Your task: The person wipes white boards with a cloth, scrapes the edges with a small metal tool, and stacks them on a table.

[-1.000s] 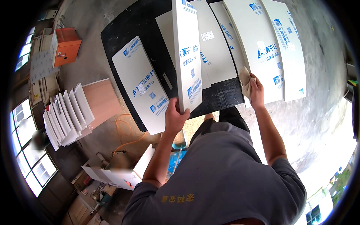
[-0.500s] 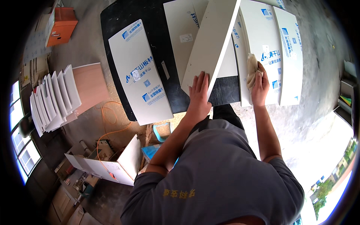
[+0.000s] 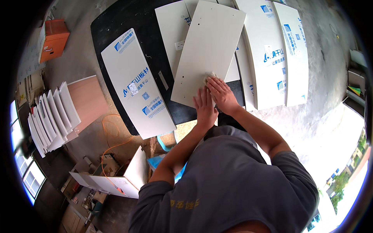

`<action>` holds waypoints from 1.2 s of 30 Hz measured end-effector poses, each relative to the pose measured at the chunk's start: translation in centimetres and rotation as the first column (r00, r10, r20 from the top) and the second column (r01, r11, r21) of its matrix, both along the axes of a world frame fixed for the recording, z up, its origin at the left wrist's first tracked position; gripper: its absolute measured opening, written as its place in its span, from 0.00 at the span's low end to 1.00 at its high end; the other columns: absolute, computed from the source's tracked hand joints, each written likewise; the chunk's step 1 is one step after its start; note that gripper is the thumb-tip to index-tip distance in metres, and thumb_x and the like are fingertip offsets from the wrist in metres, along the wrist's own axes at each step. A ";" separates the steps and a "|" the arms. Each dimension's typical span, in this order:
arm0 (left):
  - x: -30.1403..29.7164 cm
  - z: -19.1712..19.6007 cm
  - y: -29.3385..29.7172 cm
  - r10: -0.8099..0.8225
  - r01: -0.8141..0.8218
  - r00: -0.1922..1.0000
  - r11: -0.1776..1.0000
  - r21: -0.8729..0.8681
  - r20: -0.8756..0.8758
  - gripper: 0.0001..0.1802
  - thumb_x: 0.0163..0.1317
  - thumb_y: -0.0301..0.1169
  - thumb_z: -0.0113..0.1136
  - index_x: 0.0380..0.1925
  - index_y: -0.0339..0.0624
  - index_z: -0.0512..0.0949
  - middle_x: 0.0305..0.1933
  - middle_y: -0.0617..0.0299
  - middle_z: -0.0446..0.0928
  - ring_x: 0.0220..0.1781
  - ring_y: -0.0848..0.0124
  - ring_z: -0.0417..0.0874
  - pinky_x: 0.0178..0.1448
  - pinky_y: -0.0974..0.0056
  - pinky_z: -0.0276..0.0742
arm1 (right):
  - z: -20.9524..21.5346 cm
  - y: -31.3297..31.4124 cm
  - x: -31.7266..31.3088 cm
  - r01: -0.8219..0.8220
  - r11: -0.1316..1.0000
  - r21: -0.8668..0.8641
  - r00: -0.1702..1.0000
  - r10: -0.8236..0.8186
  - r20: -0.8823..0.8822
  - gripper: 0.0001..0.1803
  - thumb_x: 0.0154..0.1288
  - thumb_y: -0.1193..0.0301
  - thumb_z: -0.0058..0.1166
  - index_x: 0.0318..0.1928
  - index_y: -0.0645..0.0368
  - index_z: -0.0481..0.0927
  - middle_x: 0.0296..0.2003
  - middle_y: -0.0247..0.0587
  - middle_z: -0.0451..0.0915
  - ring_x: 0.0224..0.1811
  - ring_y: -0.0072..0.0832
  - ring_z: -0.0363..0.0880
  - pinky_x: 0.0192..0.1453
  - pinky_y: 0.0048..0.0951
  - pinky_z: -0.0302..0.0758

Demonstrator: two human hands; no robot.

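Two hands rest on one plain white panel (image 3: 210,50) that lies flat on the black worktable (image 3: 116,23), overlapping the other white boards there. The left hand (image 3: 204,106) lies spread and flat, palm down, on the panel's near edge; the right hand (image 3: 220,93), just beside it, presses a small pale cloth or pad (image 3: 209,77) against the surface (what it is exactly is hard to tell).

Judging by its straight edges and flat lie, the panel is stiff board, rigid enough not to sag but broad and probably fairly heavy for one hand. Its face looks smooth, so it may slide under a flat palm; a grip on the two long edges, hands well apart, seems safest, since corners and edges of such board would likely chip. Small drilled holes show near its far end.

Left of the panel lies a film-covered board with blue printing (image 3: 136,83); right of it, two more such boards (image 3: 283,54). Further left, off the table, white curved pieces (image 3: 50,116) stand stacked.
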State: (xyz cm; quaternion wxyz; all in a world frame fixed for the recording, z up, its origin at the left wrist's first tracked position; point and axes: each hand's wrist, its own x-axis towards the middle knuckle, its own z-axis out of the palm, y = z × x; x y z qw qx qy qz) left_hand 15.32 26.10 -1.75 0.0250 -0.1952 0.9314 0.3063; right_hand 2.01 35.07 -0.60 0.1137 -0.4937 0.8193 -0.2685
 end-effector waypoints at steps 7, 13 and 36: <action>-2.8 -2.4 -11.6 0.213 -0.226 0.967 0.970 -0.087 -0.141 0.43 0.70 0.34 0.58 0.80 0.35 0.51 0.84 0.40 0.51 0.86 0.41 0.49 0.85 0.38 0.44 | -2.2 -1.6 1.2 -0.022 0.932 0.361 1.000 0.024 -0.002 0.48 0.73 0.53 0.56 0.82 0.63 0.51 0.84 0.48 0.47 0.87 0.44 0.43 0.88 0.48 0.42; -4.0 -4.1 -14.2 0.158 -0.155 0.987 0.961 -0.231 -0.009 0.40 0.73 0.36 0.55 0.79 0.34 0.52 0.83 0.42 0.55 0.85 0.46 0.54 0.86 0.39 0.45 | -3.1 -5.2 -6.1 0.163 0.933 0.322 0.985 -0.133 -0.114 0.46 0.76 0.50 0.51 0.81 0.64 0.52 0.83 0.49 0.48 0.87 0.45 0.42 0.88 0.47 0.42; -4.9 -4.0 -14.2 0.153 -0.156 0.988 0.973 -0.172 -0.027 0.44 0.68 0.33 0.59 0.80 0.35 0.50 0.81 0.37 0.58 0.79 0.39 0.65 0.77 0.45 0.68 | -6.9 -15.9 -30.4 0.650 0.727 0.223 0.722 -0.498 -0.481 0.50 0.77 0.39 0.40 0.80 0.69 0.51 0.83 0.54 0.50 0.86 0.46 0.44 0.88 0.44 0.41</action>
